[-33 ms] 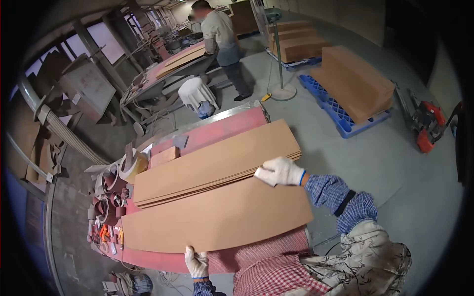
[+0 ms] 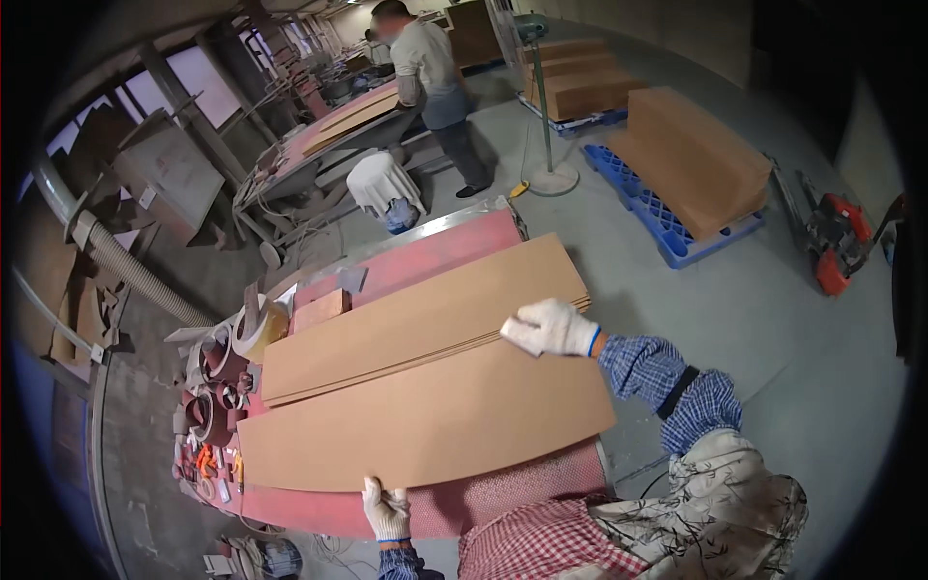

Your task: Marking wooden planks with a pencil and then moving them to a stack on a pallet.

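Note:
A long brown board (image 2: 425,425) with a curved near edge lies flat on the pink-topped table. My left hand (image 2: 388,512), in a white knit glove, pinches that near edge with the thumb on top; its other fingers are partly hidden beneath. Over the board's far right part, my gloved right hand (image 2: 558,329) is closed on a small pale flat pad (image 2: 521,336), whose exact kind I cannot make out. The pad is at the board's far edge, beside a stack of similar boards (image 2: 416,314).
Sanding belt rolls (image 2: 203,411) and orange clips (image 2: 206,461) crowd the table's left end. A wooden block (image 2: 321,307) sits behind the stack. Beyond are a covered stool (image 2: 385,184), a co-worker (image 2: 430,77), a fan stand (image 2: 548,126) and a loaded blue pallet (image 2: 633,198).
My right hand and the pad have shifted very slightly to the right and toward me. My left hand keeps its hold on the board's near edge.

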Motion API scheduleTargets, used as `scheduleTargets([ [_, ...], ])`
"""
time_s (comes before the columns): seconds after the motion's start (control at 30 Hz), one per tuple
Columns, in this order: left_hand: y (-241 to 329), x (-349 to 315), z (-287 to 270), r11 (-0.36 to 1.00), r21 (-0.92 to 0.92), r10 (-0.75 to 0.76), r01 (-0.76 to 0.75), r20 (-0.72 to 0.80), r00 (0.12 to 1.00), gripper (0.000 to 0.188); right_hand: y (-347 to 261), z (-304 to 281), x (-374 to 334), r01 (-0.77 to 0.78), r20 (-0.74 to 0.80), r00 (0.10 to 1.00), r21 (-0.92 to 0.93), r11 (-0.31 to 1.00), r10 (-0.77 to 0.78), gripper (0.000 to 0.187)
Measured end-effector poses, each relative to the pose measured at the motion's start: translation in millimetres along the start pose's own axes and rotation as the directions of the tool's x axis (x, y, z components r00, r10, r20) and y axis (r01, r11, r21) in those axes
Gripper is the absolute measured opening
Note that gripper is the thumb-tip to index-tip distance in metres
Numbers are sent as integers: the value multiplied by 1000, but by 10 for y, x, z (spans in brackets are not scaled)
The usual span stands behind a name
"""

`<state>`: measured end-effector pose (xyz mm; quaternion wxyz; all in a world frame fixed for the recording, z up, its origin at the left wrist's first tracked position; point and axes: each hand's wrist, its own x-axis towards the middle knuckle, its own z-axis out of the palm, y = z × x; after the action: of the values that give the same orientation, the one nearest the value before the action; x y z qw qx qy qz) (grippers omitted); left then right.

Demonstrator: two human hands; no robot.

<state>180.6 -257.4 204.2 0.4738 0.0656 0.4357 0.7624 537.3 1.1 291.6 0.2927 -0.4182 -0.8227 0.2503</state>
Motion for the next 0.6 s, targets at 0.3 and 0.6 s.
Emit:
scheduleTargets([
  [0.3,-651,1437,997,990,-98,-99,105,65,993,23,622,-344,-504,-292,-696,656,123,949,292,29],
  [0.6,-1107,2617,723,902,208,-387,379,2,922,27,641,900,-1935,-593,-230,659,428,682,716,29],
])
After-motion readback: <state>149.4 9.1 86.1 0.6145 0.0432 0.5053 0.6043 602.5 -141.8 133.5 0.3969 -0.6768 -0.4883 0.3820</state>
